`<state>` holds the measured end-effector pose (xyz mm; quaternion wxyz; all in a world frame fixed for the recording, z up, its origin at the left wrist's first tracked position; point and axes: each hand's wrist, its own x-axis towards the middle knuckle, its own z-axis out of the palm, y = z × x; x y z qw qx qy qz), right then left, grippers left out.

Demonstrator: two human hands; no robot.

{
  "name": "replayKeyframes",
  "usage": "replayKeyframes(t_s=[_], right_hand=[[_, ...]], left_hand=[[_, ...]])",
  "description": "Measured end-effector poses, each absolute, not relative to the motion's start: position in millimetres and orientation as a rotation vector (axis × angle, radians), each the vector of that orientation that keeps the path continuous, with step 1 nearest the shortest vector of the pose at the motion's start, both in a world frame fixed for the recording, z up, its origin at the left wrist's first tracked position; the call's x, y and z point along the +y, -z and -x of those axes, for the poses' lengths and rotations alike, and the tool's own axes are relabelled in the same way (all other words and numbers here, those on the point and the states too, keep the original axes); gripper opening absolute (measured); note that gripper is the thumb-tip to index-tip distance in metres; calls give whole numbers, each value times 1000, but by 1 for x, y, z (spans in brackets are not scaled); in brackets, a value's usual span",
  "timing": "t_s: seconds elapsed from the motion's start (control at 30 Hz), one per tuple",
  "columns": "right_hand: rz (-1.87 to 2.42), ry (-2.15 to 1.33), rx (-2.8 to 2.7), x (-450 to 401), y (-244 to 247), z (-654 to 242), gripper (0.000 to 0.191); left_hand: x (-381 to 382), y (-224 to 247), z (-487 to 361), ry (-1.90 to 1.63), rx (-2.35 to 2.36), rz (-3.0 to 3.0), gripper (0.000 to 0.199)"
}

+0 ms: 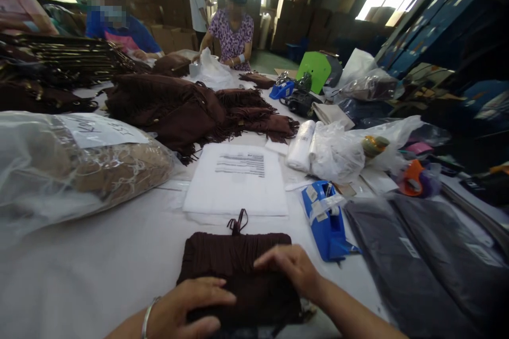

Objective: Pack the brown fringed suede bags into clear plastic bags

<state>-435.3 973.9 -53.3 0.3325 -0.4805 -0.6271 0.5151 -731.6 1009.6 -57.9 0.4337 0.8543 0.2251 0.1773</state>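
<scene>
Brown bag pressed flat on the tabletop

It's right in front of the person, with a dark loop strap sticking up at the far edge. Left hand, bangle on the wrist, is open and palm-down on the bag. Right hand rests on top too, fingers loosely spread. Neither is clenched or really grasping, just flat on it.

As for what's done and what's left, a tan item on the left is already in a clear bag with a paper label. The fringed brown bags farther up are lying loose. Just past the bag sits a white sheet with printed lines, and a blue tape dispenser is close by.
</scene>
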Motion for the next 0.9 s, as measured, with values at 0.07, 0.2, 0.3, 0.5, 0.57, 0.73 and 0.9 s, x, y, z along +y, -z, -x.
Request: replayKeyframes(t_s=[0.07,0.2,0.3,0.5,0.57,0.73,0.9], right_hand=[[1570,-1246,-1441,1008,55,432,58],[1751,-1577,-1524,1075,69,447,59],[1603,-1775,-1548,1096,80,473,59],[1301,-1767,-1547,1063,69,495,48],[1236,-1607,-1714,1037,62,491,41],[1081,-1074,-2373,975,64,482,67],[1103,-959,-2426,957,81,481,64]], left_hand=[[1025,46,731,-533,792,-2008,30],[1069,47,730,-646,1279,-1919,37],[1077,66,732,-554,1343,-1883,41],[1057,79,752,-672,1400,-1670,44],[1061,76,756,-728,1443,-1766,42],[1099,76,724,-611,1354,-2457,32],[1133,87,663,-239,1034,-2701,26]])
